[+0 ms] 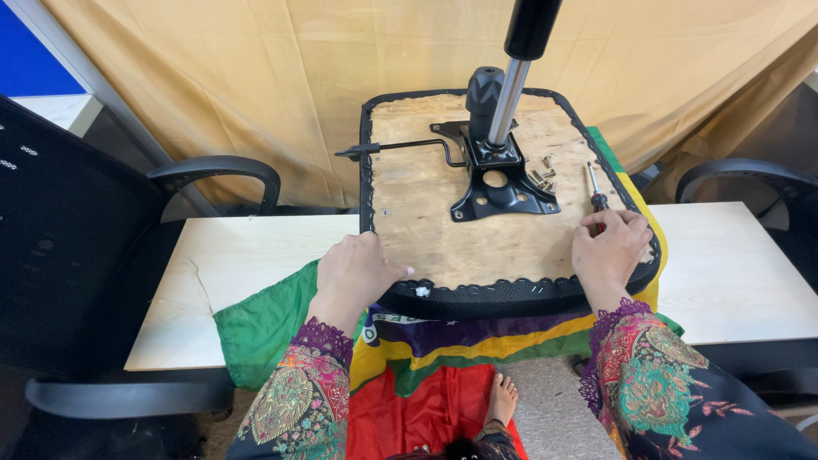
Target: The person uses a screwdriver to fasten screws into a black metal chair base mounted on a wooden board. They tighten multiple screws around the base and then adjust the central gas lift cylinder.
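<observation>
Chair seat (443,230) gripped by left hand (354,273), right hand (607,249) on screwdriver (596,200)

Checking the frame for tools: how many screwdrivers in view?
1. The screwdriver lies on the upturned chair seat, right of the metal bracket, its handle under the right hand. Others may be hidden.

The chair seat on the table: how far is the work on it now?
Done: the black bracket with its gas cylinder sits on the upturned chair seat. In hand: the left hand grips the seat's front edge; the right hand is on the screwdriver. Left: loose screws lie beside the bracket, and its large hole looks empty.
</observation>
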